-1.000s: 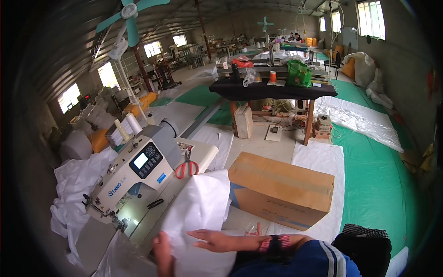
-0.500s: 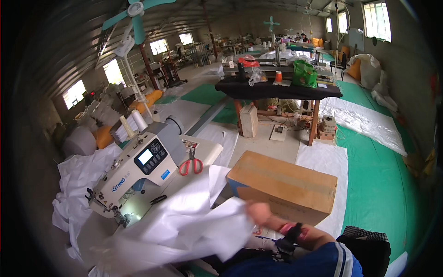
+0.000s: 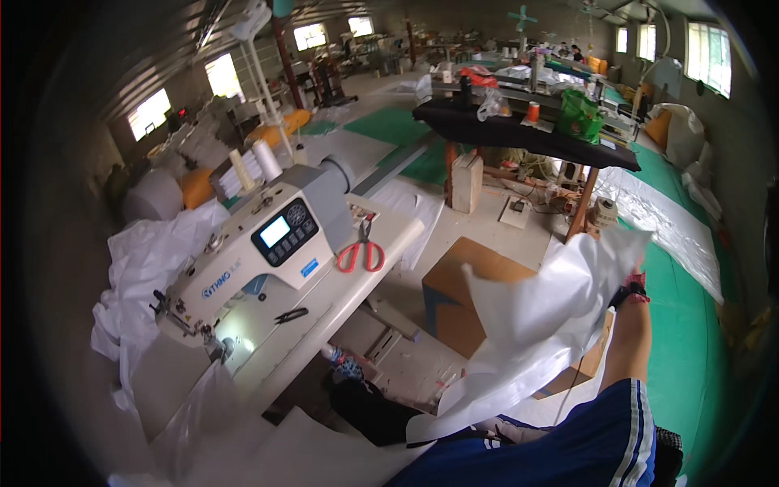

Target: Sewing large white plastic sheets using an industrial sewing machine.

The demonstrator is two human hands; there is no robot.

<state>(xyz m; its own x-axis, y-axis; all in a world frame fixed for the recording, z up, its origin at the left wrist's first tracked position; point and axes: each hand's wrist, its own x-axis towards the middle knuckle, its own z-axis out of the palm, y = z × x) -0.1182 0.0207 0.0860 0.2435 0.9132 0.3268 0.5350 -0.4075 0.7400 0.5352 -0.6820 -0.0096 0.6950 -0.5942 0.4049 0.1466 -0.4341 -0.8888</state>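
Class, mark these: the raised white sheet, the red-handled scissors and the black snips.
White sheet (image 3: 531, 325), head view: middle of its raised part.
Red-handled scissors (image 3: 364, 242), head view: where blades meet handles.
Black snips (image 3: 292, 315), head view: middle of the body.

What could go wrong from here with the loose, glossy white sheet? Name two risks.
The glossy white sheet billows across the brown cardboard box in view, so it might snag on a corner. The red-handled metal scissors lie near the edge of the white sewing table; a sweep of the sheet could knock them off.
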